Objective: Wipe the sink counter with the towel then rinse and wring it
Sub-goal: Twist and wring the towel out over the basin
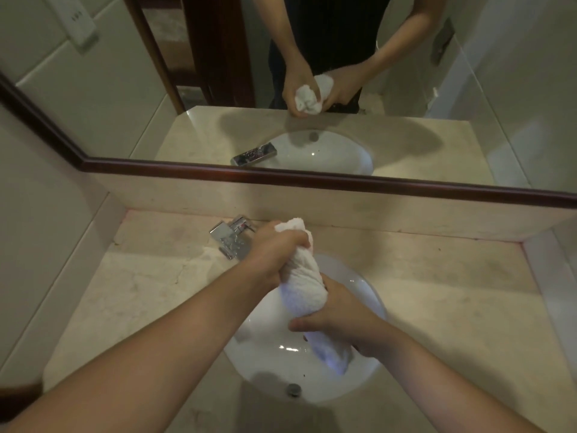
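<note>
Two bare forearms reach in from the near edge over a pale, veined stone counter that runs wall to wall. Set into it is an oval white sink, its near rim close to the counter's front edge, with a small round metal fitting low on the near wall of the bowl. Above the bowl, the right hand is wrapped tight around the lower part of a rolled white towel, thumb across the front; the towel's lower end hangs just past that fist. The left hand is clenched around the upper part, and the towel's top end bunches out beyond the knuckles. The roll slants from upper left to lower right over the basin.

Bare counter lies open on both sides of the sink, wider on the right. Past the left hand, a chrome faucet stands at the back left of the bowl. Behind it a low stone backsplash rises to a dark-framed mirror, which reflects both hands gripping the towel. Tiled walls close in on the left and right.
</note>
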A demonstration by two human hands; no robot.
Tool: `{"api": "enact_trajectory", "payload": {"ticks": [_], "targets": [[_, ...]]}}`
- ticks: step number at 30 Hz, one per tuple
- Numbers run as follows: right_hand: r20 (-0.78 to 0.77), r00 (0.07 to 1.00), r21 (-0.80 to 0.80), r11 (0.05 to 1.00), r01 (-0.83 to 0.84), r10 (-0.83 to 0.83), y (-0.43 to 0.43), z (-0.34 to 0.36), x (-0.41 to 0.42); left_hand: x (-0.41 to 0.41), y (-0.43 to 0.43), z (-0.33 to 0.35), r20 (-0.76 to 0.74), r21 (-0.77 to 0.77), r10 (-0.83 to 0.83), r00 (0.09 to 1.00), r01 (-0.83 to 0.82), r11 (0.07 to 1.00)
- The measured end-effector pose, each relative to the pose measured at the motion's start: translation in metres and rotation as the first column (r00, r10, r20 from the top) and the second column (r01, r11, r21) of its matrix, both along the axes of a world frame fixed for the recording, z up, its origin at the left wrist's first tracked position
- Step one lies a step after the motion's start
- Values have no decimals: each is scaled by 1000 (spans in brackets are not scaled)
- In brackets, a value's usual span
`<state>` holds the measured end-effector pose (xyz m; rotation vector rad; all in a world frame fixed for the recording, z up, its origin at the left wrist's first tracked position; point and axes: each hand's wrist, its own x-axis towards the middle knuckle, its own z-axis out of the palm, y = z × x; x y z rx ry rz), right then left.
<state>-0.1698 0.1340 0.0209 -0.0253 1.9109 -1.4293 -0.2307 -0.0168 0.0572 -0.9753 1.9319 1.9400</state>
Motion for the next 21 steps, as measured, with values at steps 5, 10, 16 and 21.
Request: {"api": "enact_trajectory", "payload": {"ticks": [5,10,16,21], "targets": [[351,936,-209,976,66,11,-2,4,7,5,3,-9,-11,43,-12,1000,12,999],[401,916,-274,954,119,1,-11,-1,15,8,1,-12,-22,72,-24,999,25,997],[385,922,-378,918,121,37,-18,0,16,3,-10,-16,-19,138,-43,999,46,989],[514,858,-442,861,250,15,-20,0,18,6,-17,-18,-69,261,-78,995,93,961]]}}
